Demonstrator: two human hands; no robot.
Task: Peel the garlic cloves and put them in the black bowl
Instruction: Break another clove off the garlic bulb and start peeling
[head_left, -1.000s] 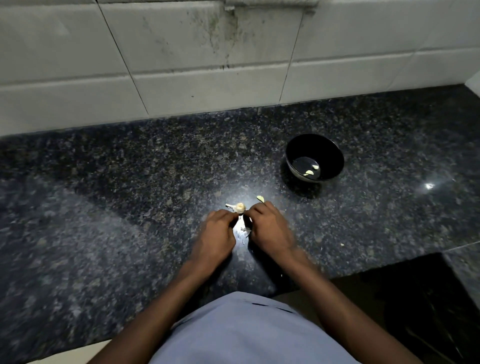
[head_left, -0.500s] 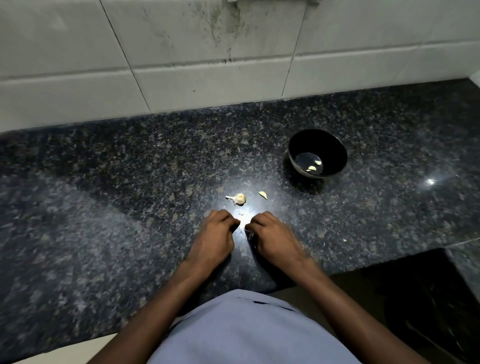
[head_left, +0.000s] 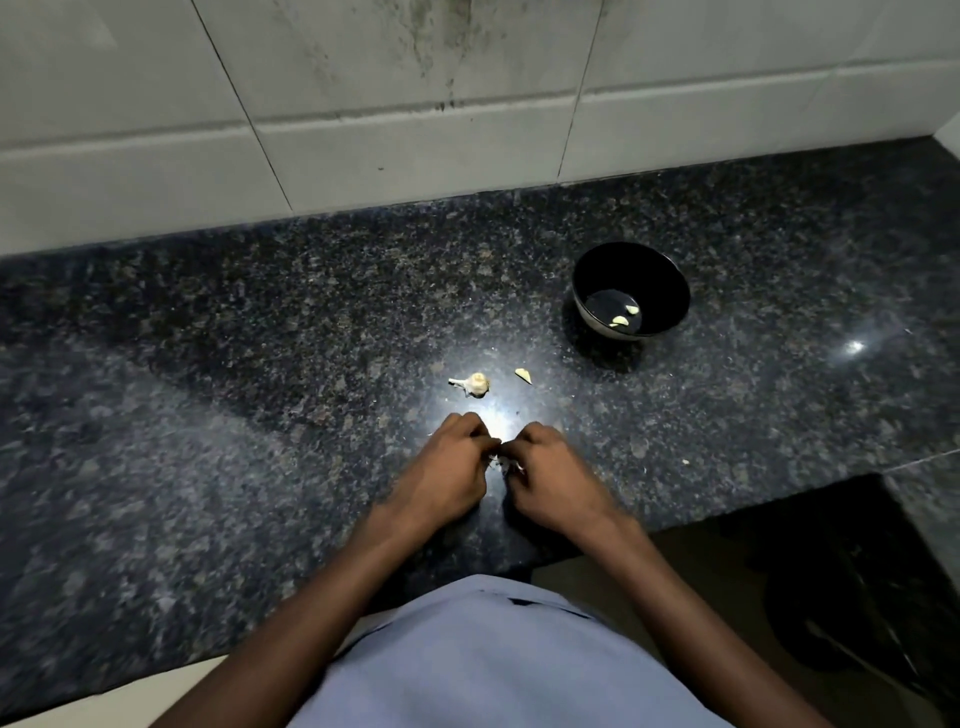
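My left hand (head_left: 447, 473) and my right hand (head_left: 550, 478) meet near the counter's front edge, fingers curled, pinching a small garlic clove (head_left: 501, 461) with papery skin between them; most of the clove is hidden. Just beyond the hands lie the rest of a garlic bulb (head_left: 474, 384) with its stem and one loose clove (head_left: 523, 375). The black bowl (head_left: 670, 291) stands further back on the right with two peeled cloves (head_left: 623, 317) inside.
The dark speckled granite counter (head_left: 234, 415) runs to a white tiled wall (head_left: 363, 130) behind. A small scrap of skin (head_left: 685, 461) lies right of my right hand. The counter's front edge drops off at the lower right to a dark floor.
My hands have drawn back from the bulb toward me and closed together on the clove. The bulb and loose clove stay where they were.
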